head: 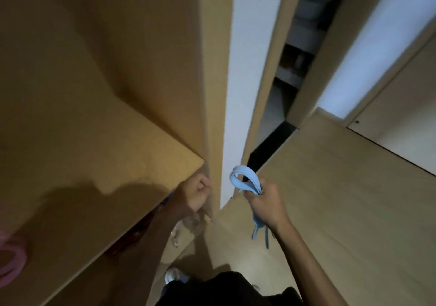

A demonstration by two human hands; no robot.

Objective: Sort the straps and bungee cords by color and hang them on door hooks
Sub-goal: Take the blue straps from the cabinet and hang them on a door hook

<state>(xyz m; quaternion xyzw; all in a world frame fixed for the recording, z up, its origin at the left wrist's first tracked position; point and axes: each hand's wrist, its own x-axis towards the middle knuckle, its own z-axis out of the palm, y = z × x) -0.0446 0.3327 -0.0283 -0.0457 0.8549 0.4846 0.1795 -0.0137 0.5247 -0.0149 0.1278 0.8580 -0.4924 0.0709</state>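
My right hand (264, 202) grips a folded light-blue strap (243, 180); its loop sticks up above the fist and its loose ends hang below the wrist. My left hand (194, 193) is a closed fist against the edge of the tall wooden panel (212, 93), and I cannot see anything held in it. At the left edge, a pink coiled cord (11, 258) lies on the wooden shelf (94, 164). No door hooks are visible.
A white wall strip (247, 69) runs up beside the panel. Beyond it a dark doorway (295, 57) opens onto shelves with bins. Light wood floor (342, 199) spreads to the right. Dark reddish items (134, 232) sit under the shelf. My shoe (173, 275) is below.
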